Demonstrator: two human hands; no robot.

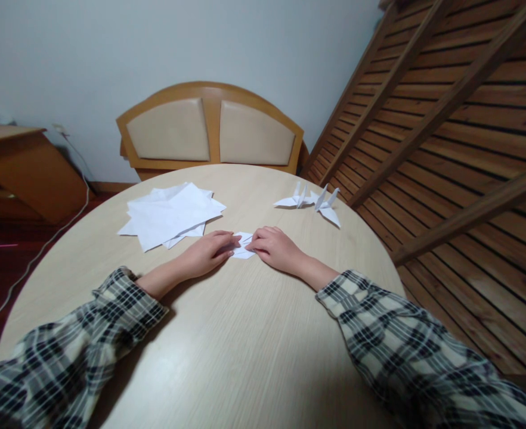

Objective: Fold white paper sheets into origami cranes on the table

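A small folded white paper [244, 245] lies flat on the round table [227, 333], with creases and folded edges showing. At its left side my left hand [209, 251] pinches the edge, fingers together. My right hand [275, 247] grips the opposite side with thumb and fingertips. Both hands rest low on the tabletop and cover parts of the paper. Beyond my left hand lies a loose pile of white paper sheets [173, 211]. Two folded paper cranes [297, 198] [328, 205] stand past my right hand, wings spread.
A wooden headboard [214, 92] with padded panels stands against the wall behind the table. Slatted wood [446, 119] leans along the right side. A brown desk [21, 167] and a white cable [43, 244] are at the left.
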